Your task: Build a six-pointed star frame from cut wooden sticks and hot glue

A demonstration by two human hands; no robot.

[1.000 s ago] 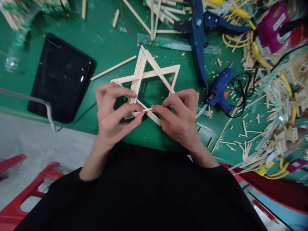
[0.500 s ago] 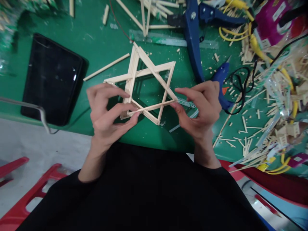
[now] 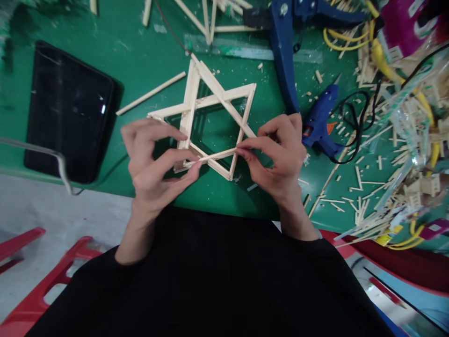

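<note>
A six-pointed star frame [image 3: 204,101] built from pale wooden sticks lies over the green table in front of me. Along its near side runs a wooden stick [image 3: 219,154]. Thumb and index finger of my left hand [image 3: 154,164] pinch this stick near its left end, while the other fingers curl by the star's left side. My right hand [image 3: 277,157] is closed on the same stick farther right, its thumb and index finger together near the star's right point, partly covering it. Whether the stick is fixed to the frame cannot be seen.
On the left lies a black tablet-like device [image 3: 66,112] beside a loose stick [image 3: 150,93]. A blue cutter tool [image 3: 283,56] and a blue glue gun [image 3: 323,117] lie to the right. Stick scraps [image 3: 361,206] and yellow cable [image 3: 380,61] crowd the right side.
My right hand has moved left, and its thumb and index finger, apart before, now close on the stick. My left hand keeps its pinch. The view has shifted slightly.
</note>
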